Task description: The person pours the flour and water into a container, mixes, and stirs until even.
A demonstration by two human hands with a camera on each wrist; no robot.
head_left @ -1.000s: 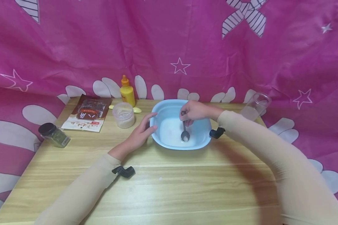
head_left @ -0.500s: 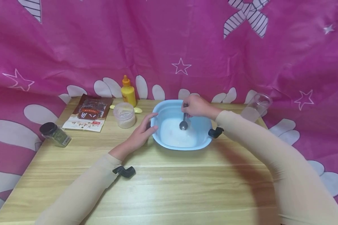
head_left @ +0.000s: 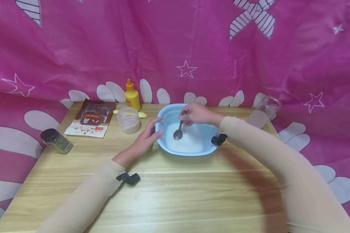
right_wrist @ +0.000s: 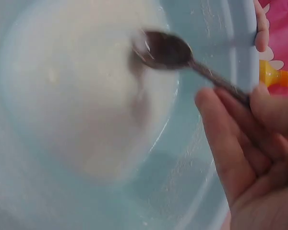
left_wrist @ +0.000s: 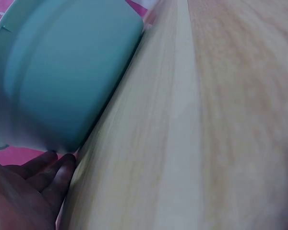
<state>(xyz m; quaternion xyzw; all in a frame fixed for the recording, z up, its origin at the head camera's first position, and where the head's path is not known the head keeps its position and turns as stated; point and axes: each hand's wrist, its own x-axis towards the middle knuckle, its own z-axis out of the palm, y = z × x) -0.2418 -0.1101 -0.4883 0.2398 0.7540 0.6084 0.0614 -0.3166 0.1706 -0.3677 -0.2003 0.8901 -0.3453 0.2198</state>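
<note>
A light-blue plastic basin (head_left: 187,154) with milky white liquid (head_left: 189,144) inside stands on the table. At its left side my left hand (head_left: 144,139) holds the rim, thumb and index finger over the edge. The left wrist view shows the other fingers against the outer wall of the basin (left_wrist: 72,72). My right hand (head_left: 196,114) pinches the handle of a dark metal spoon (head_left: 178,134) over the basin. In the right wrist view the bowl of the spoon (right_wrist: 165,50) is close to the liquid; blur hides whether it touches.
Left of the basin are a clear tub (head_left: 128,124) of pale powder, a pale yellow spoon (head_left: 142,115), a yellow squeeze bottle (head_left: 132,97), a brown-and-white packet (head_left: 90,119) and a black-lidded jar (head_left: 56,140). A clear cup (head_left: 263,111) stands at the back right.
My right hand lifted the spoon toward the back of the basin, then moved it left and lower over the liquid. The left hand has stayed on the rim.
</note>
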